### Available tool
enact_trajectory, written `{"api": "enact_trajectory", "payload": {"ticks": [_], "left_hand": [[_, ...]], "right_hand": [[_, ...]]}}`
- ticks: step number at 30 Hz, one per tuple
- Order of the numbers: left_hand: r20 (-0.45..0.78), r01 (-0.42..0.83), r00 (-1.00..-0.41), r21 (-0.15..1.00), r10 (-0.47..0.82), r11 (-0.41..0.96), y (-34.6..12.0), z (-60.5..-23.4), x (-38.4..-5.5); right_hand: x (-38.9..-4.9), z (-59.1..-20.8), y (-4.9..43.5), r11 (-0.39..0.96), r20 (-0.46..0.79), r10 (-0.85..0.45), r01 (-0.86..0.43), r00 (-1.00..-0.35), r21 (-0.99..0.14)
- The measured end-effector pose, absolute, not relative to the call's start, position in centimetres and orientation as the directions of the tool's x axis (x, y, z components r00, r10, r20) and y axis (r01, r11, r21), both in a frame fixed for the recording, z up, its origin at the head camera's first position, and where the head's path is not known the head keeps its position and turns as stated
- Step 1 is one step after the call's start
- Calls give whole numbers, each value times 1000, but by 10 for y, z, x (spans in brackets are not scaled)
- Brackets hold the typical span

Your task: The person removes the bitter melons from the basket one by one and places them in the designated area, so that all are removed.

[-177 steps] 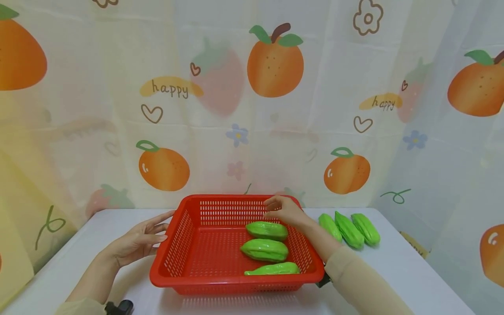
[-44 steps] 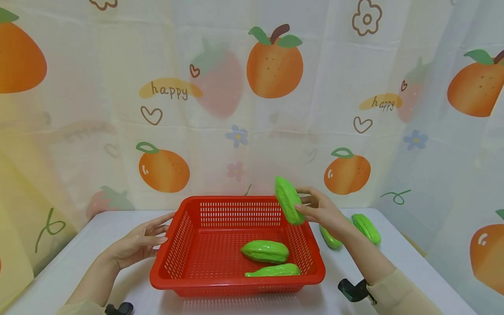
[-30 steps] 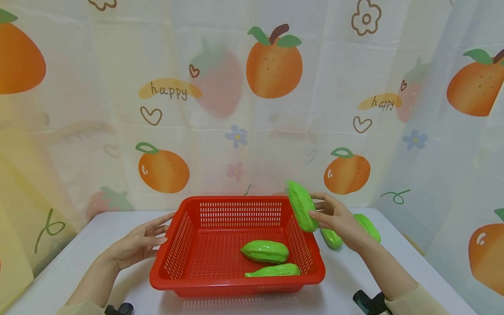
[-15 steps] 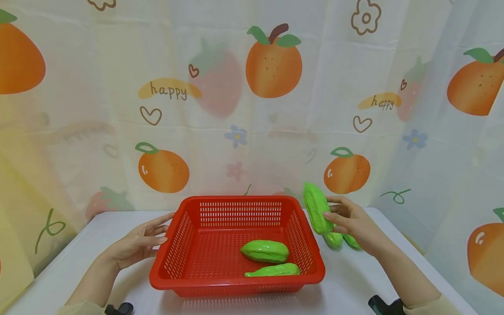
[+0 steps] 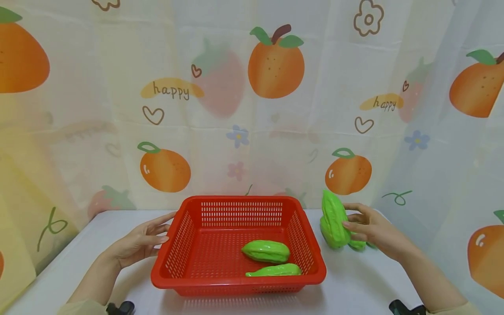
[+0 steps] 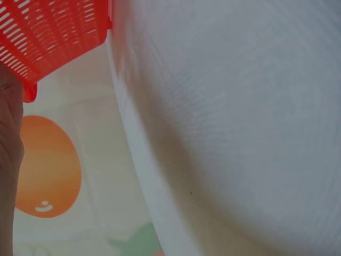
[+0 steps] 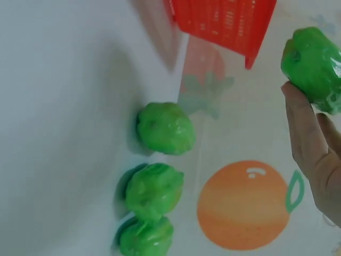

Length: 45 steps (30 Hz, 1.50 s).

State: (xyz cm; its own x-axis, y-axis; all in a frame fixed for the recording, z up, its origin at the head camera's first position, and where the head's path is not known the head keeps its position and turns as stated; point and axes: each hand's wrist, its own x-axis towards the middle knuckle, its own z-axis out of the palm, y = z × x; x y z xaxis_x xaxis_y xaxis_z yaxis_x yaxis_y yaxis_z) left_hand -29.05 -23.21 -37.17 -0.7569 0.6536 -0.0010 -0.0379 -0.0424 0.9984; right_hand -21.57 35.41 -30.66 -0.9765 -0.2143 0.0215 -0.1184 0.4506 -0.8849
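Note:
My right hand (image 5: pixel 376 231) pinches a ridged light-green bitter melon (image 5: pixel 333 216) between thumb and fingers, upright above the table, right of the red basket (image 5: pixel 238 282). Behind it, partly hidden in the head view, are more bitter melons; the right wrist view shows a near one (image 7: pixel 165 128), a middle one (image 7: pixel 154 192) and a far one (image 7: pixel 146 237) in a row on the table. Two others lie inside the basket: one in the middle (image 5: pixel 265 251), one by the front wall (image 5: pixel 274 270). My left hand (image 5: pixel 139 240) touches the basket's left side with extended fingers.
A white-covered table (image 5: pixel 354 288) carries everything. A patterned curtain (image 5: pixel 271 153) with oranges hangs right behind its back edge. Black wrist mounts (image 5: pixel 120 307) sit low on both forearms.
One bitter melon has left the basket in my right hand, lifted over the right wall and carried right and down towards those on the table. Left hand and basket have stayed put.

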Motion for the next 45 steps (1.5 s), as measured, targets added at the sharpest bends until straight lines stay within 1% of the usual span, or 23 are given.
{"api": "enact_trajectory", "payload": {"ticks": [5, 8, 14, 17, 22, 27, 35, 40, 45], "left_hand": [[-11, -35, -769, 999, 640, -25, -232, -373, -290], [-13, -30, -772, 999, 636, -16, -232, -374, -291], [-13, -19, -773, 1000, 634, -4, -233, -374, -293], [-12, -17, -773, 1000, 635, -2, -233, -374, -294], [-17, -20, -775, 1000, 632, 1, -233, -373, -293], [-30, -30, -780, 1000, 625, 11, -233, -373, -293], [-21, -25, -778, 1000, 628, 2, -234, -375, -294], [-20, -27, -775, 1000, 632, -1, -234, -375, -295], [-21, -29, -773, 1000, 635, -2, -234, -374, -294]], "right_hand": [[-217, -312, 367, 423, -19, -261, -96, -965, -901], [-217, -317, 375, 406, -48, -309, -86, -950, -910], [-221, -324, 392, 352, -125, -437, -41, -890, -935], [-222, -328, 398, 332, -162, -482, -8, -861, -943], [-220, -336, 406, 319, -218, -512, 51, -831, -946], [-218, -341, 411, 297, -244, -546, 87, -801, -951], [-217, -351, 420, 332, -295, -540, 122, -789, -935], [-217, -356, 421, 325, -330, -554, 167, -764, -931], [-215, -360, 421, 329, -341, -576, 171, -743, -929]]}}
